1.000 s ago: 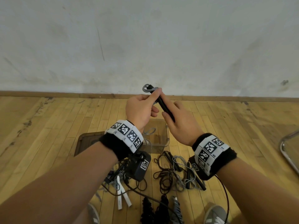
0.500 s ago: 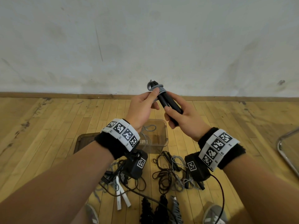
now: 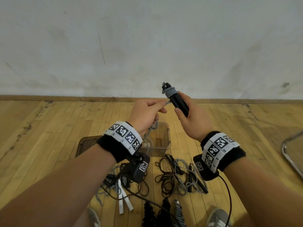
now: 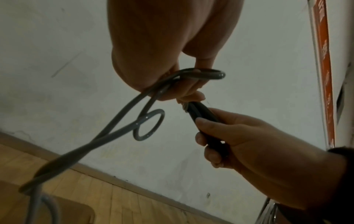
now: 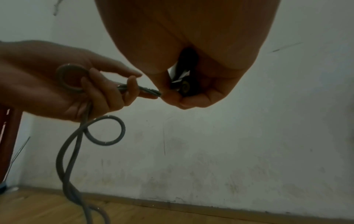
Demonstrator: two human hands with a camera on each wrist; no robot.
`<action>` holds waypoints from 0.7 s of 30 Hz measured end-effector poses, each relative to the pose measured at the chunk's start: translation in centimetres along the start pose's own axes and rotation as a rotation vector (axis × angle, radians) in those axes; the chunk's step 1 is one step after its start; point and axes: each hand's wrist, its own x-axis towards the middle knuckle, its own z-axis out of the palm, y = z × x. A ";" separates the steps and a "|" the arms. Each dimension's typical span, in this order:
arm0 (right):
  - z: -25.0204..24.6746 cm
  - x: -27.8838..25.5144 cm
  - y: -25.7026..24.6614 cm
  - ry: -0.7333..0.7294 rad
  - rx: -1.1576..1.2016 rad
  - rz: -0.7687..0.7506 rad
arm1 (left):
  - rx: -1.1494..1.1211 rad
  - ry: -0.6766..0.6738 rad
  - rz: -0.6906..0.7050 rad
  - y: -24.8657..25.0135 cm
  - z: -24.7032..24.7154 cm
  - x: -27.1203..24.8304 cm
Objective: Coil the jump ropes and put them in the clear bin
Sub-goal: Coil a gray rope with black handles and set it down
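Head view: your right hand gripped the black handles, at one o'clock from the clear bin; your left hand pinched the grey cord.

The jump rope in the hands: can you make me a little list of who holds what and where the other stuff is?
right hand: grips the two black handles
left hand: pinches the grey rope
wrapped so far: several grey turns near the handles' top
loose rope: hangs down toward the clear bin
floor: more tangled ropes in front of the bin
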 end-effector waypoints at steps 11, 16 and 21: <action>2.5 -2.0 -1.4 -0.135 -0.080 -0.094 | 0.070 0.118 0.021 0.4 0.1 -0.4; 2.0 -1.8 -1.3 -0.120 0.013 -0.178 | 0.087 0.253 -0.019 0.4 -0.7 0.0; 0.9 -1.9 -2.1 -0.044 0.083 -0.172 | 0.085 0.215 0.021 0.3 -1.0 0.3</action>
